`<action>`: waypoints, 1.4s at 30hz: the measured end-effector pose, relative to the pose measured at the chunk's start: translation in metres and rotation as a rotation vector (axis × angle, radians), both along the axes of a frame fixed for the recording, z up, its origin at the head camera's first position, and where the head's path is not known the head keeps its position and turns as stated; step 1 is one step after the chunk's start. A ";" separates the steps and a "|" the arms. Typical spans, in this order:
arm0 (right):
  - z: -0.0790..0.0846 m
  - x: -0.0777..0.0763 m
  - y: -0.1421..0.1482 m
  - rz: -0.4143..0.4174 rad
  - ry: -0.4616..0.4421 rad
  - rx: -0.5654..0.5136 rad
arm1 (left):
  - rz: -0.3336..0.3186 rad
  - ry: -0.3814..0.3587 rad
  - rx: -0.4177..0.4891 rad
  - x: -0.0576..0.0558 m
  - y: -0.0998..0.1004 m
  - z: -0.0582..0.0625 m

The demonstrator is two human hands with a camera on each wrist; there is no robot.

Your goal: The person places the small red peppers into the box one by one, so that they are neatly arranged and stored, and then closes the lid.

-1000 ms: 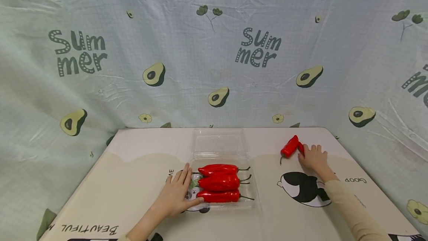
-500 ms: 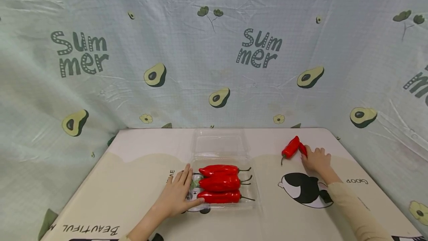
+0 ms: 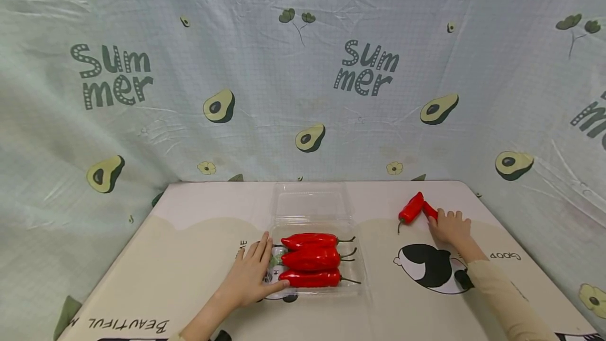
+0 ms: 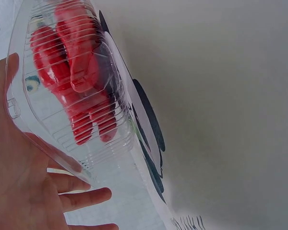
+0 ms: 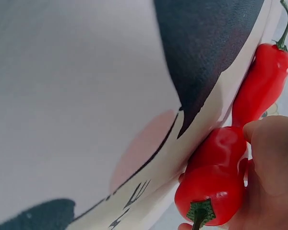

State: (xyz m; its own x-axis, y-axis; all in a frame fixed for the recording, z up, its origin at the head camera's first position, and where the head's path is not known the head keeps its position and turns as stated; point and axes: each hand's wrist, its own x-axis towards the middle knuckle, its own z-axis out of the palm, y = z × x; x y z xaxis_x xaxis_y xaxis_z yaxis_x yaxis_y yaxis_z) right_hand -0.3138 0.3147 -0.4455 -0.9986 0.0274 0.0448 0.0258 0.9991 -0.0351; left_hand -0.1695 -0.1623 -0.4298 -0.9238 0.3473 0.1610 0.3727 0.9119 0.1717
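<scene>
A clear plastic clamshell box (image 3: 351,278) lies with its lid folded back, and several red chili peppers (image 3: 310,258) lie in it with stems to the right. My left hand (image 3: 248,272) rests along the box's left side, fingers straight, thumb at the near corner. In the left wrist view the thumb of the left hand (image 4: 19,158) touches the box's rim. At the far right my right hand (image 3: 451,226) grips a red chili pepper (image 3: 430,210). The right wrist view shows fingertips and thumb on both sides of this held pepper (image 5: 213,191). A second loose pepper (image 3: 411,208) lies beside it, tips close together.
The box's open lid (image 3: 310,200) lies flat toward the back of the table. The tabletop (image 3: 189,257) carries printed cartoon figures and words. A patterned curtain (image 3: 265,67) hangs right behind the table and along its sides.
My right hand has shifted slightly right and toward me, with more of the gripped pepper's tip showing. The left hand and the box have stayed where they were.
</scene>
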 end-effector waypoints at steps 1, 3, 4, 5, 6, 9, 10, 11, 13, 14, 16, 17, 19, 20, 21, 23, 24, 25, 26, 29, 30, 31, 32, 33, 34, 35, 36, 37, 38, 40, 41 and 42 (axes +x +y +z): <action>0.000 0.000 0.000 0.002 0.000 0.001 | 0.000 0.000 -0.001 0.000 0.000 0.000; 0.000 0.001 0.000 0.008 -0.001 0.001 | 0.000 -0.003 0.001 0.000 0.000 0.000; 0.000 0.001 0.000 0.010 -0.002 0.003 | -0.001 -0.003 0.002 0.000 0.000 0.000; 0.000 0.001 0.000 0.011 -0.002 0.003 | -0.001 -0.004 0.004 0.000 0.000 0.000; 0.000 0.001 0.000 0.012 0.001 0.003 | -0.001 -0.004 0.004 0.000 0.000 0.000; 0.000 0.001 0.001 0.020 0.012 0.005 | 0.001 -0.005 0.005 0.001 0.000 0.000; 0.000 0.002 0.001 0.024 0.018 0.006 | 0.002 -0.004 0.006 0.000 0.000 0.000; 0.000 0.002 0.001 0.027 0.022 0.007 | 0.003 -0.003 0.005 0.001 0.000 0.000; 0.001 0.002 0.001 0.032 0.026 0.009 | 0.005 -0.002 0.002 0.001 0.000 0.000; 0.001 0.002 0.001 0.034 0.031 0.012 | 0.005 -0.001 0.000 0.001 0.000 0.000; 0.001 0.002 0.001 0.035 0.036 0.016 | 0.004 -0.001 -0.001 0.001 0.000 0.000; 0.001 0.003 0.001 0.034 0.037 0.018 | 0.003 -0.002 -0.002 0.001 0.000 0.000; 0.002 0.003 0.001 0.034 0.040 0.024 | 0.002 -0.002 -0.003 0.001 0.000 0.000; 0.002 0.003 0.000 0.034 0.041 0.027 | 0.002 0.000 -0.004 0.001 0.000 0.000; 0.002 0.004 0.000 0.033 0.042 0.032 | 0.002 0.001 -0.004 0.001 0.000 0.000; 0.004 0.005 0.000 0.029 0.036 0.043 | 0.002 0.003 -0.004 0.001 0.000 0.001; 0.004 0.005 -0.001 0.026 0.034 0.047 | 0.001 0.005 -0.006 0.000 0.000 0.001; 0.004 0.006 -0.001 0.024 0.032 0.052 | 0.001 0.007 -0.007 0.000 0.000 0.001; 0.004 0.006 -0.001 0.020 0.028 0.055 | 0.001 0.006 -0.007 0.000 0.000 0.001; 0.004 0.007 -0.001 0.010 0.023 0.061 | -0.001 0.002 -0.008 0.000 0.000 0.001; 0.004 0.007 -0.001 0.007 0.021 0.063 | -0.001 0.002 -0.008 0.000 0.000 0.001; 0.004 0.008 -0.001 0.004 0.024 0.064 | -0.001 0.002 -0.007 0.000 0.000 0.001; 0.004 0.008 0.000 0.001 0.027 0.063 | -0.002 0.001 -0.006 0.000 0.000 0.001; 0.005 0.009 0.000 -0.002 0.030 0.063 | -0.001 0.003 -0.007 0.000 0.000 0.001; 0.005 0.009 0.000 -0.004 0.032 0.064 | -0.002 0.005 -0.008 0.000 0.000 0.001; 0.005 0.009 0.000 -0.005 0.037 0.063 | -0.002 0.008 -0.009 0.000 0.000 0.001; 0.005 0.010 0.001 -0.007 0.041 0.062 | -0.002 0.009 -0.010 0.000 0.000 0.001; 0.005 0.010 0.001 -0.007 0.044 0.061 | -0.003 0.009 -0.011 0.000 0.000 0.001; 0.005 0.010 0.001 -0.007 0.045 0.062 | -0.003 0.011 -0.012 0.000 0.000 0.001; 0.005 0.011 0.002 -0.007 0.045 0.064 | -0.004 0.014 -0.011 0.000 0.000 0.002; 0.005 0.011 0.002 -0.007 0.046 0.063 | -0.004 0.015 -0.010 0.000 0.000 0.002; 0.005 0.012 0.002 -0.007 0.043 0.062 | -0.005 0.016 -0.009 0.000 0.000 0.002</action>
State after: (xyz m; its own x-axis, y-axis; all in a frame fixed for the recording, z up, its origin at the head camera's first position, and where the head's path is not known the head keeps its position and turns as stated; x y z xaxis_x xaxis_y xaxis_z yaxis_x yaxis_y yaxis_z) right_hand -0.3022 0.3167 -0.4403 -0.9955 0.0303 0.0898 0.0327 0.9991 0.0255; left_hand -0.1696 -0.1619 -0.4281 -0.9196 0.3532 0.1723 0.3796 0.9117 0.1573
